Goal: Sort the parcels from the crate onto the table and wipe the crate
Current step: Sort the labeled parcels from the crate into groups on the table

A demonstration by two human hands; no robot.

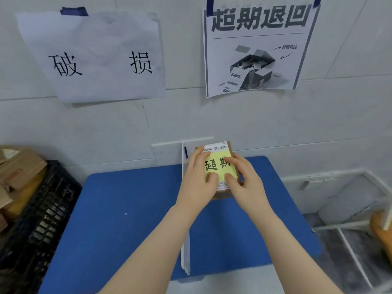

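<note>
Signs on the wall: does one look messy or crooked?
Yes. The left sign is badly wrinkled and hangs tilted from a single strip of blue tape at its top edge. The poster to its right tilts a little too, but its paper is smoother.

parcel (216,166) at far end of tabletop (127,209), just right of divider strip (185,251), left hand (197,177) and right hand (246,179) on it, crate (48,209) left of tabletop, cardboard parcels (19,166) inside, left sign (95,58) and right sign (256,49) on wall behind
</note>
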